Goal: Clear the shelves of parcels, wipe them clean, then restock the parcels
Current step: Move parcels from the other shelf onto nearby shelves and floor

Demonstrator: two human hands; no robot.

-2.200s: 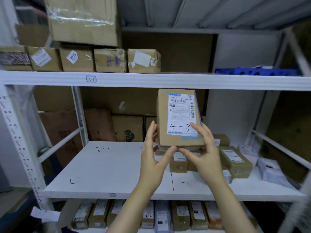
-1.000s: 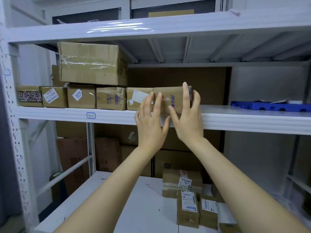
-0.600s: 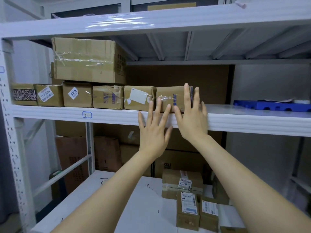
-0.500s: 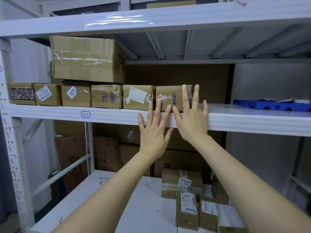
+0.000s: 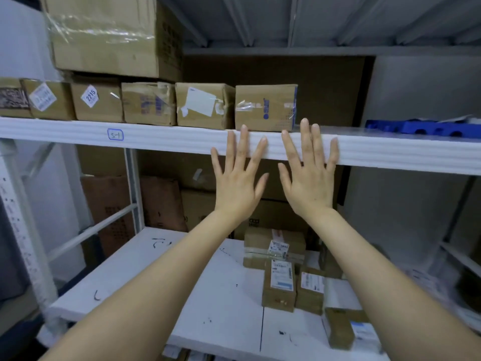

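Note:
A brown parcel (image 5: 265, 108) with a blue stamp stands at the right end of a row of cardboard parcels (image 5: 148, 103) on the upper white shelf (image 5: 161, 138). My left hand (image 5: 238, 178) and my right hand (image 5: 308, 173) are both spread flat with straight fingers in front of the shelf's front edge, just below that parcel. Neither hand holds anything. Several small labelled parcels (image 5: 279, 287) lie on the lower white shelf (image 5: 182, 295) beneath my forearms.
A large taped carton (image 5: 109, 35) sits on top of the row at the upper left. A blue plastic tray (image 5: 421, 127) lies at the right of the upper shelf. Brown boxes (image 5: 112, 204) stand behind the lower shelf. A white upright post (image 5: 23, 230) is at left.
Both hands carried the parcel up from the lower shelf, set it at the end of the upper row, let go, and have now dropped below it to the shelf's edge.

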